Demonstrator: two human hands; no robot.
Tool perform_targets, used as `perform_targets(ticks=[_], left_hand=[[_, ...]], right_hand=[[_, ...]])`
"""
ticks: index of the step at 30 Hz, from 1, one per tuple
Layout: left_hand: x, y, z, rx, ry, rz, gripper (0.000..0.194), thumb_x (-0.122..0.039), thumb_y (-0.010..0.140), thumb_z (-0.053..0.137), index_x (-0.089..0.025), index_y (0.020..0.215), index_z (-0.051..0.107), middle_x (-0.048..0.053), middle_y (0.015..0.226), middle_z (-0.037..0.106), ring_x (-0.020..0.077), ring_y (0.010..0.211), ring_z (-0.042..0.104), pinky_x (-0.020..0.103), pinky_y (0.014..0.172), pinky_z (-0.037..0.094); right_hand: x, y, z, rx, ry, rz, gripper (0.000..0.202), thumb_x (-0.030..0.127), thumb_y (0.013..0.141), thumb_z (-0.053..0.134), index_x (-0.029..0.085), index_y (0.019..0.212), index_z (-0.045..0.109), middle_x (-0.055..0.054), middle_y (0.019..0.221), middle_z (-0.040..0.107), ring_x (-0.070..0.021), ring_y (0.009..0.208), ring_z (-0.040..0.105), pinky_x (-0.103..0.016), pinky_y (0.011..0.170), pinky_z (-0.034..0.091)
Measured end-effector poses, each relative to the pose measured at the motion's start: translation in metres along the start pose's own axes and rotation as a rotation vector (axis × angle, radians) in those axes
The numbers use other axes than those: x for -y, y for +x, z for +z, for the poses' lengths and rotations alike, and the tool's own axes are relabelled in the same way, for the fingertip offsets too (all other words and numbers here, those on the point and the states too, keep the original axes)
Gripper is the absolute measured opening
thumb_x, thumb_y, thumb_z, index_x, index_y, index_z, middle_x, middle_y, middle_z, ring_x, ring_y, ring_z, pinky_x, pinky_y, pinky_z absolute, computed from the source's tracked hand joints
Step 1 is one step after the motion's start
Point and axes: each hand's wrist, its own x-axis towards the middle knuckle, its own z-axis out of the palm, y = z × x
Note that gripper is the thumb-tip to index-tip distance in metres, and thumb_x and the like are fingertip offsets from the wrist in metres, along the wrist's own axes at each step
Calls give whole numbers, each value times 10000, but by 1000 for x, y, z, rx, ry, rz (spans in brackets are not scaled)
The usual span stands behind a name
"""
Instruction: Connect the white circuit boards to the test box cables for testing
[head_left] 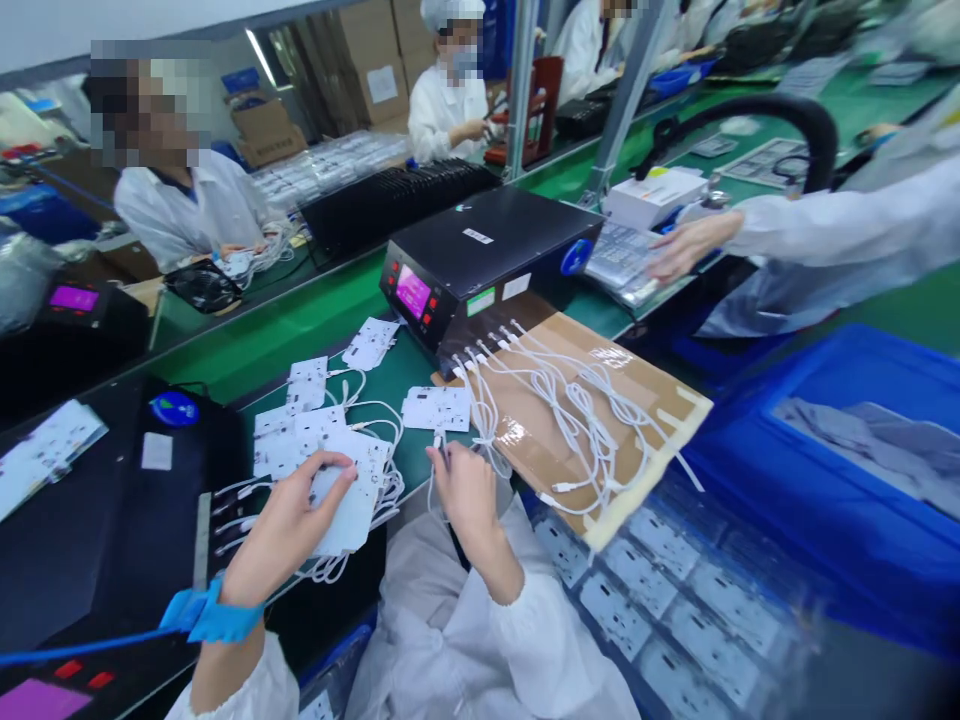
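Observation:
My left hand (304,510), with a blue strap (217,612) round the wrist, grips a stack of white circuit boards (352,500) between thumb and fingers. In my right hand (466,490) is the plug end of a white cable (438,440), pinched at the lower edge of a single white board (436,409). More white boards (306,384) with cables attached lie behind and left of my left hand. White coiled cables (585,420) rest on a brown cardboard sheet (555,350) to the right.
A black device (487,250) with a lit pink screen stands behind the boards, another black device (112,500) at left. On the right are a blue bin (847,430) and bagged boards (675,610). A person's hand (694,245) reaches in at upper right; others sit across the bench.

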Motion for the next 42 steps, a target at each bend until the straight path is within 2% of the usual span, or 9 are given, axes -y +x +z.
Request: perform_targets(ticks=[4, 8, 12, 15, 22, 26, 31, 38, 42], left_hand=[[-2, -5, 7, 68, -45, 73, 525, -681, 874, 606, -237, 1147, 672, 54, 935, 718, 175, 593, 556, 266, 487, 420], [-14, -6, 18, 105, -121, 114, 516, -696, 849, 639, -246, 1097, 689, 61, 1001, 717, 180, 656, 572, 250, 493, 430], [-31, -4, 31, 106, -189, 137, 505, -690, 853, 649, -254, 1102, 700, 59, 1011, 714, 175, 674, 568, 244, 512, 427], [-41, 0, 43, 167, -219, 152, 501, -687, 870, 633, -260, 1125, 689, 43, 913, 699, 177, 659, 559, 253, 527, 425], [-51, 6, 65, 265, -202, 206, 461, -638, 931, 587, -273, 1206, 650, 18, 880, 685, 167, 654, 537, 255, 544, 417], [-61, 4, 68, 234, -228, 235, 442, -603, 932, 598, -258, 1196, 679, 39, 971, 718, 185, 729, 609, 252, 560, 448], [-65, 2, 68, 270, -232, 211, 464, -598, 933, 599, -259, 1242, 672, 41, 941, 725, 181, 690, 613, 250, 533, 451], [-65, 3, 69, 303, -264, 180, 484, -642, 927, 595, -264, 1218, 675, 31, 949, 727, 174, 696, 622, 242, 532, 464], [-65, 6, 72, 245, -312, 162, 490, -632, 909, 634, -254, 1217, 682, 61, 1087, 740, 220, 864, 692, 274, 665, 552]], right_hand=[[-19, -24, -14, -7, -106, -168, 263, 283, 1042, 562, 120, 1219, 667, -175, 1083, 747, -279, 915, 749, -351, 753, 557], [-93, -50, -53, -54, -48, -521, 492, -25, 928, 436, 206, 1308, 647, -100, 1205, 715, -216, 1066, 703, -360, 935, 589], [-168, -51, -105, -237, -279, -565, 542, -95, 856, 417, 186, 1229, 693, -123, 1241, 699, -283, 1173, 599, -468, 971, 575], [-190, -37, -128, -193, -505, -662, 516, -85, 878, 456, 180, 1247, 700, -128, 1343, 662, -336, 1319, 495, -538, 1026, 540], [-185, -18, -151, 52, -611, -733, 552, -47, 807, 563, 164, 1298, 700, -176, 1409, 595, -335, 1317, 497, -504, 1038, 515], [-180, -15, -161, 131, -515, -710, 372, 87, 906, 580, 179, 1235, 728, -166, 1293, 634, -304, 1188, 567, -472, 971, 536], [-176, -5, -159, 155, -499, -653, 222, 145, 992, 544, 168, 1084, 744, -113, 1013, 671, -243, 920, 612, -397, 815, 536], [-175, -7, -142, 99, -514, -682, 422, 5, 866, 574, 185, 1220, 714, -117, 1122, 686, -287, 1051, 564, -426, 873, 525], [-173, -11, -132, 34, -482, -643, 319, -7, 833, 602, 182, 1055, 731, -134, 1099, 657, -306, 1058, 566, -442, 872, 542]])
